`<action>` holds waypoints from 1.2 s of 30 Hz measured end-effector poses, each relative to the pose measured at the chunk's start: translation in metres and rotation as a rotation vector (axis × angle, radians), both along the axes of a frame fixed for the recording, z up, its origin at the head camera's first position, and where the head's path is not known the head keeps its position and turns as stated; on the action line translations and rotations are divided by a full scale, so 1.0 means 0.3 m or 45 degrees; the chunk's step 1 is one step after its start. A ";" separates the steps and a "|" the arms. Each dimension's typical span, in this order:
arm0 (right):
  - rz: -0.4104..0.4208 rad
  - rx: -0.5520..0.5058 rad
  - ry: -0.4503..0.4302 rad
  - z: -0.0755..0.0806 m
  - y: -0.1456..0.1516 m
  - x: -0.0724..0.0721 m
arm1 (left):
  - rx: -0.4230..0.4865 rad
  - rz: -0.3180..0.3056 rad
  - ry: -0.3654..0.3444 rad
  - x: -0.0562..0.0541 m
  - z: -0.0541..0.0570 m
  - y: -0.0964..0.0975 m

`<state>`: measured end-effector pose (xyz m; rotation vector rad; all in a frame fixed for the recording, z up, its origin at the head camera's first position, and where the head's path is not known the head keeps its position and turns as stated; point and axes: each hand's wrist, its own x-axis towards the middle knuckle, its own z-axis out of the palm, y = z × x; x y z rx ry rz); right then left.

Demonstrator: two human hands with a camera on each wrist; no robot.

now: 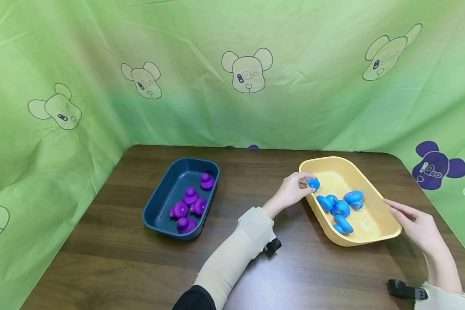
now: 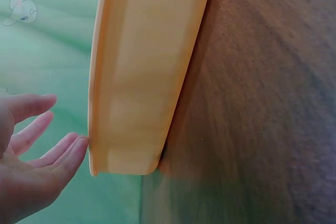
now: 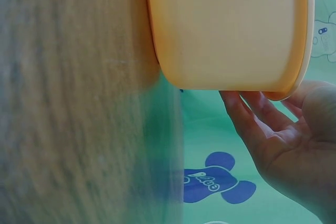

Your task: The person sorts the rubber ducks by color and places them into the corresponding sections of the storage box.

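At the left rim of the yellow tray point(image 1: 376, 224), my left hand point(image 1: 292, 189) has its thumb and fingers apart around a blue rubber duck point(image 1: 313, 184). The left wrist view shows a gap between the fingers point(image 2: 31, 103) and thumb with no duck in it; the tray's wall hides the inside. Several more blue rubber ducks point(image 1: 342, 208) lie together in this tray, some tipped over. My right hand point(image 1: 418, 226) touches the tray's right side with fairly straight fingers point(image 3: 241, 116) against the outer wall, below the rim.
A dark blue tray point(image 1: 156, 206) stands on the left of the brown wooden table point(image 1: 112, 241), with several purple rubber ducks point(image 1: 190, 196) in it. A green printed cloth point(image 1: 193, 56) hangs behind and beside the table.
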<state>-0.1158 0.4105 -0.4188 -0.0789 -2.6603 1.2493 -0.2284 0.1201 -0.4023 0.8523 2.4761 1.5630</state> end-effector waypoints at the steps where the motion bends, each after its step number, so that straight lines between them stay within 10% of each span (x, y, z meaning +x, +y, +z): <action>1: -0.002 -0.003 -0.003 -0.002 0.001 -0.001 | 0.000 0.005 0.001 0.003 -0.002 -0.005; 12: -0.035 0.081 -0.010 -0.048 0.064 -0.029 | 0.040 0.016 0.029 0.038 -0.003 -0.072; 36: 0.105 0.602 0.009 0.132 -0.048 -0.049 | -0.224 0.048 0.333 0.143 0.126 -0.364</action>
